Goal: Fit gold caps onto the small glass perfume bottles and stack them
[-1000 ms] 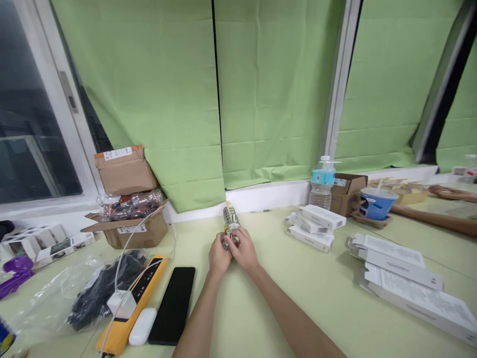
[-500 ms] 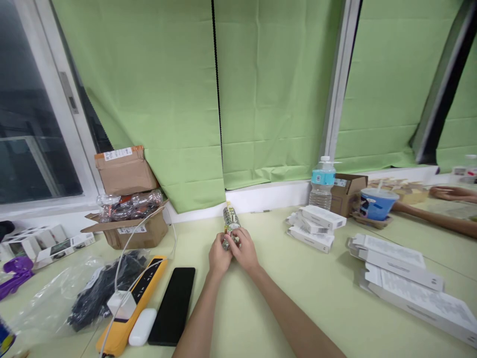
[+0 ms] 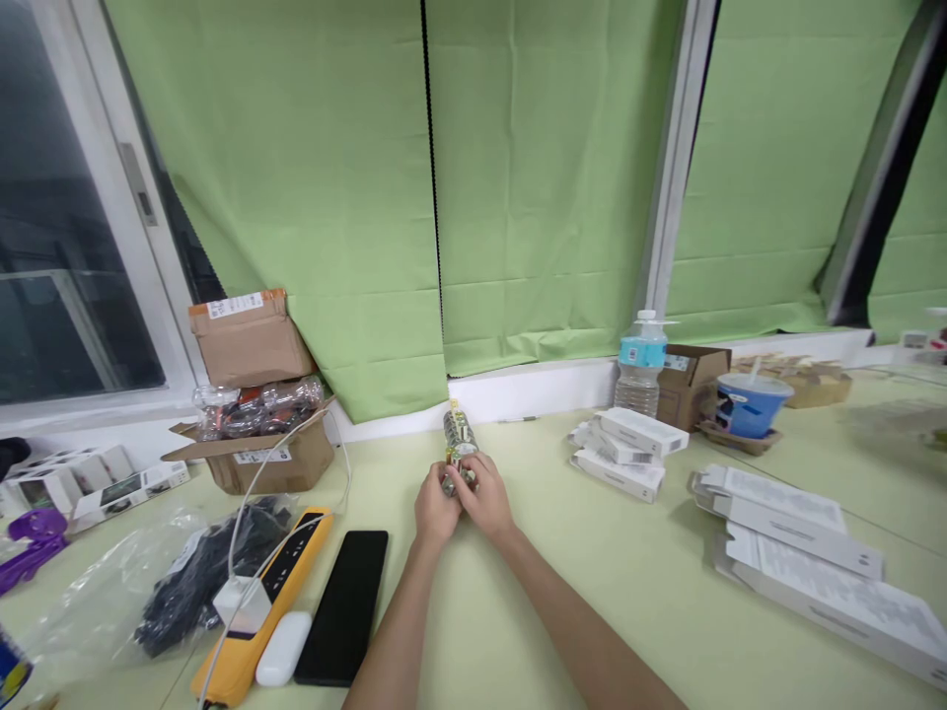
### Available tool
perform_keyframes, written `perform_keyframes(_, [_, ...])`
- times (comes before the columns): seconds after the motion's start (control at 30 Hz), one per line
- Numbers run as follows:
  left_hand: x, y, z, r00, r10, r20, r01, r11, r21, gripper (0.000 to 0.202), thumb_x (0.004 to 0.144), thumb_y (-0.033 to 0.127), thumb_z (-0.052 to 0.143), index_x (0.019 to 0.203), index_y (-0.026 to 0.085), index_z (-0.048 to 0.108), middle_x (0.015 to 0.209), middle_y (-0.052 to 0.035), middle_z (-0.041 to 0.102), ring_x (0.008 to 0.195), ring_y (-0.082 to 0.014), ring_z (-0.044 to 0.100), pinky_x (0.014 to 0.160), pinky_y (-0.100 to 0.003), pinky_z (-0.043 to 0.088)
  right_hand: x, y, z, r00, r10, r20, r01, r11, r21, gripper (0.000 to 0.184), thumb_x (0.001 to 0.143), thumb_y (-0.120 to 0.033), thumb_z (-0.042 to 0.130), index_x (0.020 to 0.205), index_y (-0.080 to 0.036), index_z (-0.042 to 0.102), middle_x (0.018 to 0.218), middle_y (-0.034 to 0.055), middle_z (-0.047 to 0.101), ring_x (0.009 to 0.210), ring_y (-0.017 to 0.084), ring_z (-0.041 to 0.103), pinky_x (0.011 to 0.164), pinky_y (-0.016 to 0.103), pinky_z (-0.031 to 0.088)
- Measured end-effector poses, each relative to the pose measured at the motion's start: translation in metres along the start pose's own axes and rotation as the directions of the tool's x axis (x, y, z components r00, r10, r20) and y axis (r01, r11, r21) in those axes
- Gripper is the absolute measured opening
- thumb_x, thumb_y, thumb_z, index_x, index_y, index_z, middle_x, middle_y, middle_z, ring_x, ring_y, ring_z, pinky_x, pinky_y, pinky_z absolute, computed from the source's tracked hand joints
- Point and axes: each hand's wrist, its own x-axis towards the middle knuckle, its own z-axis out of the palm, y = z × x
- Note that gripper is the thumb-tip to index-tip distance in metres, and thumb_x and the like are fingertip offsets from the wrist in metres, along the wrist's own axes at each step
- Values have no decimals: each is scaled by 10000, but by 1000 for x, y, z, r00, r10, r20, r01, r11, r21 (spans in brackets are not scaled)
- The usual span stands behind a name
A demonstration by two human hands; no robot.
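Near the middle of the table, my left hand (image 3: 436,506) and my right hand (image 3: 486,499) are close together, fingers curled round a small mottled silver-green, bottle-shaped thing (image 3: 460,430). Its narrow yellow tip points away from me, toward the wall. My fingers cover much of its near end, and its exact kind cannot be made out. Both thumbs meet over the near end. To the left of my forearms lies a black phone (image 3: 342,607).
On the left are a yellow power strip (image 3: 315,528), a white case (image 3: 284,648), a plastic bag of dark items (image 3: 199,582) and a cardboard box (image 3: 273,468) of wrapped items. Rightward are white boxes (image 3: 628,449), a water bottle (image 3: 640,365) and a blue cup (image 3: 751,404).
My hands and the thing in them look almost unmoved. At the far right, another person's arms have gone from view, leaving a blur above the table.
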Motion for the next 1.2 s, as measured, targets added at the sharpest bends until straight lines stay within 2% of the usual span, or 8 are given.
perform_keyframes(0.4, [-1, 4, -3, 1000, -20, 6, 20, 999, -40, 346, 851, 466, 617, 1131, 267, 580, 1055, -59, 731, 913, -223, 678, 738, -277, 450, 1, -5, -3, 1000, 2, 26, -2, 1000, -9, 173, 941, -388, 529, 867, -243, 590, 918, 70, 612, 919, 243, 567, 829, 385, 482])
perform_keyframes(0.73, [0, 3, -2, 1000, -22, 12, 23, 999, -46, 309, 859, 426, 608, 1118, 262, 572, 1075, -54, 725, 920, -215, 674, 734, -269, 451, 2, -1, -3, 998, 44, 51, -45, 999, 30, 216, 899, -390, 564, 753, -236, 522, 869, 51, 584, 877, 230, 566, 771, 354, 482])
perform_keyframes(1.1, [1, 0, 0, 1000, -12, 18, 13, 999, -45, 271, 862, 384, 605, 1103, 268, 563, 1088, -45, 719, 949, -205, 671, 728, -256, 451, 0, 0, -3, 998, 39, 46, -40, 999, 6, 177, 888, -365, 580, 781, -237, 519, 897, 45, 587, 911, 224, 569, 801, 352, 481])
perform_keyframes(1.2, [2, -1, 1, 1000, -13, 10, 13, 998, -57, 277, 846, 346, 626, 1102, 262, 565, 1086, -53, 718, 956, -210, 670, 735, -259, 455, -1, 2, -1, 997, 60, 42, -60, 998, 3, 159, 877, -374, 589, 803, -243, 538, 896, 48, 589, 893, 225, 571, 767, 348, 492])
